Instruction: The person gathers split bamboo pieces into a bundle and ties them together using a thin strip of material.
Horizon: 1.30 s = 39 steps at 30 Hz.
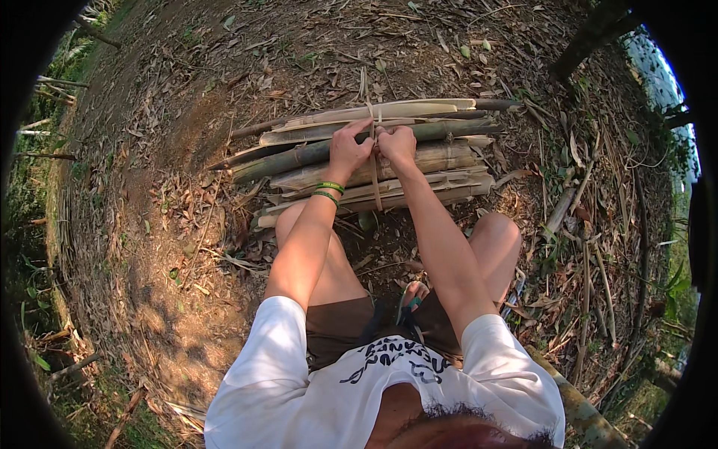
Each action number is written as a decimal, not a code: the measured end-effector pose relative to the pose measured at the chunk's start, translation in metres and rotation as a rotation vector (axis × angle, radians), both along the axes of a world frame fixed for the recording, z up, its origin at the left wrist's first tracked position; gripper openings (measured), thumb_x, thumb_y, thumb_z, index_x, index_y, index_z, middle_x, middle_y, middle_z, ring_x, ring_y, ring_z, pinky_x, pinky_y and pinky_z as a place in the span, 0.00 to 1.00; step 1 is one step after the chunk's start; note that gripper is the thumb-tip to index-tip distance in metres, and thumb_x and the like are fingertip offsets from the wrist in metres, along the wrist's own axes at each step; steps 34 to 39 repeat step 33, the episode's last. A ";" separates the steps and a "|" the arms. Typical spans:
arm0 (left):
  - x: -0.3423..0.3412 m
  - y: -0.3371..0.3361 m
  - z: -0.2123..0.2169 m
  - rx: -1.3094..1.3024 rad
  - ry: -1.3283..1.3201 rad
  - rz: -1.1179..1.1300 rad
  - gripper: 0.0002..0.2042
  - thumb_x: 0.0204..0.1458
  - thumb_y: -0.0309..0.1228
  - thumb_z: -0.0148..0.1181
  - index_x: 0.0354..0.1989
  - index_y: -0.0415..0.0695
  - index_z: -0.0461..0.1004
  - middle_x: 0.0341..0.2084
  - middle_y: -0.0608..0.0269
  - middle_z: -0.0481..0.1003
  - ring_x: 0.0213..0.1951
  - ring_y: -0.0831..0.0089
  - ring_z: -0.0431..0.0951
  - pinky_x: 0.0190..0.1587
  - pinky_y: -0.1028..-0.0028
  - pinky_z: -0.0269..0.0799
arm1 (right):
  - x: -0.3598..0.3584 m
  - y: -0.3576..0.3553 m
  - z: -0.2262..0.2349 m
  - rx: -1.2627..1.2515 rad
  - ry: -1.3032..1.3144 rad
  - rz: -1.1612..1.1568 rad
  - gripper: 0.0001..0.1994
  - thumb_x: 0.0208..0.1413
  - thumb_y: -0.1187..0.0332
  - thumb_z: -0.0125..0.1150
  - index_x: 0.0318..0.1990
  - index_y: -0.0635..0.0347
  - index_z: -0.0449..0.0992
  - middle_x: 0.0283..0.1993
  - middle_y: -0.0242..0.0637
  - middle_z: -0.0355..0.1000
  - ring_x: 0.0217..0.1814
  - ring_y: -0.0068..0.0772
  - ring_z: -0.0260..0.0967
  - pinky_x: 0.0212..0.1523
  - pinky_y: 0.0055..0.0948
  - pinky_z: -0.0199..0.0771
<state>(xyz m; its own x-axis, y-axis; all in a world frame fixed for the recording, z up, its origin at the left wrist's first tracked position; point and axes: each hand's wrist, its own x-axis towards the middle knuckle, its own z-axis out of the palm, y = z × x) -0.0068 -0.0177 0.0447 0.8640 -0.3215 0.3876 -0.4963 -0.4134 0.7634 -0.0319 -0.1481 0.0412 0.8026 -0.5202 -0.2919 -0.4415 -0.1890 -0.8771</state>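
A bundle of split bamboo [441, 157], green and tan pieces lying side by side, rests on the ground in front of my knees. Around its middle runs a flat pale tie strip [375, 185], whose loose upper end points away past the far edge. My left hand [350, 151] is closed on this strip with thumb and fingers pinched, over the green bamboo pole [299, 156]. Close beside it, my right hand [396, 144] also pinches the strip, its fingers curled. The exact crossing of the strip is partly hidden by my fingertips.
Dry leaves and twigs [314, 56] cover the brown soil all round. Loose sticks [585, 292] lie at the right, and a tree trunk [594, 37] stands at the far right. My bent knees [495, 233] flank the bundle's near side.
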 end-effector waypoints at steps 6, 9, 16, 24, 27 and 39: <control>0.000 0.019 0.000 0.058 0.055 -0.135 0.22 0.44 0.29 0.62 0.51 0.44 0.81 0.52 0.55 0.79 0.54 0.56 0.79 0.58 0.64 0.73 | 0.009 0.000 0.009 0.611 0.099 -0.085 0.08 0.62 0.69 0.61 0.31 0.63 0.77 0.23 0.33 0.73 0.20 0.23 0.68 0.18 0.24 0.65; -0.001 0.017 -0.004 0.067 0.030 -0.156 0.22 0.44 0.28 0.65 0.52 0.45 0.80 0.55 0.56 0.78 0.55 0.56 0.78 0.59 0.64 0.73 | 0.007 -0.002 0.008 0.575 0.048 -0.043 0.09 0.62 0.68 0.61 0.33 0.66 0.78 0.25 0.36 0.76 0.23 0.25 0.73 0.21 0.23 0.70; 0.000 0.035 -0.004 0.115 0.109 -0.220 0.17 0.52 0.33 0.69 0.51 0.49 0.81 0.58 0.60 0.76 0.55 0.58 0.79 0.57 0.66 0.73 | -0.021 -0.009 0.042 -0.282 -0.164 0.410 0.10 0.60 0.69 0.60 0.41 0.68 0.80 0.28 0.45 0.79 0.28 0.47 0.79 0.31 0.44 0.79; 0.011 0.028 -0.002 0.057 0.256 -0.190 0.15 0.56 0.38 0.66 0.49 0.48 0.82 0.49 0.62 0.82 0.44 0.64 0.84 0.48 0.68 0.75 | -0.001 -0.042 0.031 -1.576 -0.610 0.944 0.13 0.56 0.66 0.55 0.46 0.58 0.77 0.42 0.38 0.74 0.45 0.38 0.76 0.51 0.37 0.74; 0.012 0.023 0.014 0.138 0.448 -0.158 0.17 0.55 0.40 0.67 0.51 0.47 0.81 0.46 0.60 0.83 0.44 0.63 0.83 0.50 0.68 0.75 | 0.008 -0.054 0.019 -1.534 -0.572 1.048 0.12 0.55 0.66 0.56 0.45 0.60 0.76 0.40 0.37 0.74 0.42 0.38 0.75 0.43 0.37 0.76; -0.002 0.029 0.000 0.282 0.196 -0.006 0.44 0.46 0.50 0.73 0.71 0.50 0.61 0.68 0.48 0.63 0.66 0.56 0.67 0.66 0.66 0.64 | 0.022 -0.051 0.025 -1.363 -0.420 1.132 0.12 0.58 0.64 0.60 0.45 0.59 0.76 0.42 0.40 0.74 0.47 0.45 0.77 0.46 0.35 0.78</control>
